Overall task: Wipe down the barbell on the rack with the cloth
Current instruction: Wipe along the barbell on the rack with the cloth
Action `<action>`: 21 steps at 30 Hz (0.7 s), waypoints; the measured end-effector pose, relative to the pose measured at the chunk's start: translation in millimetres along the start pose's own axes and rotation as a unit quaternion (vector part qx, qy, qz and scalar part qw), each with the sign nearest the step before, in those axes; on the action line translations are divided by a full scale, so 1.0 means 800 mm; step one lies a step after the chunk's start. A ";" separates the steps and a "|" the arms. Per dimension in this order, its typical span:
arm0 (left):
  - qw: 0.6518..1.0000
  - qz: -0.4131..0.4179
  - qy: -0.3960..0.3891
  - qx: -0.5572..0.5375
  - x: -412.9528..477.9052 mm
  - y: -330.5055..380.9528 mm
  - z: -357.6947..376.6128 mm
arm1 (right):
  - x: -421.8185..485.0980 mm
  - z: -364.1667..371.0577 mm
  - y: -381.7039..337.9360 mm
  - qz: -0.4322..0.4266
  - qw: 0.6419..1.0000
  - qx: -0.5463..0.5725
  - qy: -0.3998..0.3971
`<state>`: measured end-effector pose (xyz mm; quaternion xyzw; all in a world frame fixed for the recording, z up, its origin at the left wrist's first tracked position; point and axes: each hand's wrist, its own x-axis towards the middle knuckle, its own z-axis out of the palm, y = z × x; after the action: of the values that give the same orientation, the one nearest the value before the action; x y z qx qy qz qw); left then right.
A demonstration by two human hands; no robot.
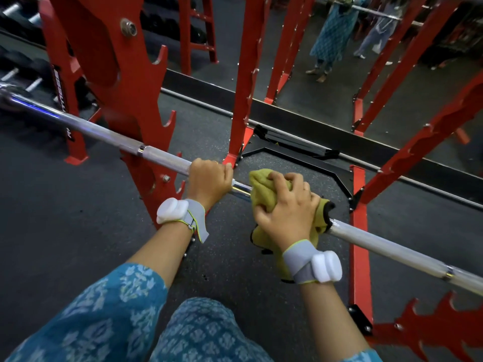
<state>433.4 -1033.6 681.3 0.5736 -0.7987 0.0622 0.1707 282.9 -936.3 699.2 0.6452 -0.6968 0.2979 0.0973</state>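
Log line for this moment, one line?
left hand: grips barbell | right hand: holds cloth wrapped on barbell | stage: mid-shaft wipe

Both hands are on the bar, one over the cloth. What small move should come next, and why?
Probably slide the right hand and cloth rightward along the barbell. The cloth is wrapped round the bar under that hand, the left hand grips bare bar close beside it, blocking that way, and a long bare stretch lies to the right.
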 end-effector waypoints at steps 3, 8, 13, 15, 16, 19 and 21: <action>0.996 0.014 0.074 -0.038 -0.013 0.006 0.011 | 0.004 0.004 -0.008 -0.042 0.999 -0.022 -0.005; 0.997 0.013 0.069 -0.017 -0.005 0.009 0.017 | -0.033 0.015 0.011 -0.159 0.985 -0.059 0.015; 0.998 0.009 -0.066 0.008 0.009 0.017 -0.008 | -0.049 0.006 0.039 -0.148 0.984 -0.079 0.052; 0.992 -0.004 -0.116 0.038 0.022 0.015 -0.010 | -0.040 0.000 0.036 -0.096 0.991 -0.071 0.055; 0.988 0.000 -0.152 0.042 0.027 0.015 -0.015 | -0.032 -0.002 0.032 -0.059 0.995 -0.062 0.052; 0.979 0.017 -0.194 0.058 0.034 0.015 -0.017 | -0.012 -0.005 0.017 0.003 0.998 -0.037 0.042; 0.981 0.014 -0.185 0.058 0.031 0.015 -0.013 | -0.016 -0.002 0.019 -0.042 0.998 -0.041 0.036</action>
<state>417.5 -1049.0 701.1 0.5732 -0.8193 0.0034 -0.0149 269.7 -924.8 689.6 0.6579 -0.6771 0.2875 0.1614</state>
